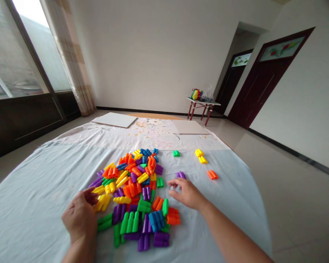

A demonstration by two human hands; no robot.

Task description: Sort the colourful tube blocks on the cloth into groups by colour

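A heap of bullet-shaped plastic building blocks in orange, yellow, green, purple and blue (131, 190) is spread over the cloth between my hands. My left hand (80, 213) is at the heap's left edge, back upward and fingers loosely bent. Its fingertips lie beside a yellow block (102, 202); whether they touch it is unclear. To the right of the heap, my right hand (188, 191) hovers with thumb and fingers apart and nothing between them. Just beyond its knuckles lies a purple block (181, 175), and a green block (160, 182) is left of its fingertips.
Apart from the heap lie a green block (176, 153), two yellow blocks (201, 156) and an orange block (212, 175). Two flat boards, one left (115, 119) and one right (190, 127), rest on the table's far side. A small table (204, 102) with bags stands by the wall.
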